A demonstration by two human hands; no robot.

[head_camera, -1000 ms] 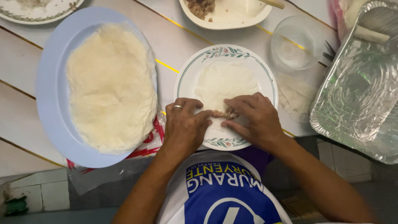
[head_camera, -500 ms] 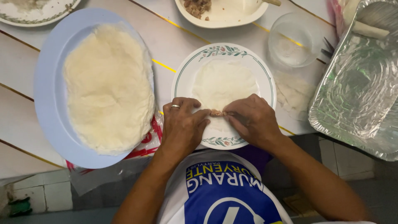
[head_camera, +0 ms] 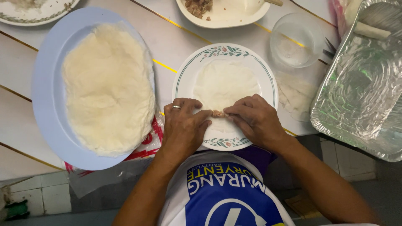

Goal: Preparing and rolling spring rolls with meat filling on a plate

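Both hands pinch one thin wrapper (head_camera: 226,83) on the floral plate (head_camera: 268,81): left hand (head_camera: 183,127) and right hand (head_camera: 255,121) press its near edge over the filling (head_camera: 218,113), seemingly tucking it.

This looks like a home kitchen or dining spot where food is being prepared by hand. The landmark is a round white plate with a green floral rim (head_camera: 186,75), set on a white slatted table (head_camera: 176,42) with thin yellow lines. To the left of that plate lies a big pale blue platter (head_camera: 44,92) stacked with thin wrappers (head_camera: 106,88). Beyond it stands a cream dish (head_camera: 234,19) with bits of cooked filling; up and to its right sits a small clear bowl (head_camera: 293,39), and further right a foil tray (head_camera: 360,88). Below the plate, past the table edge, a tiled floor (head_camera: 42,196) shows.
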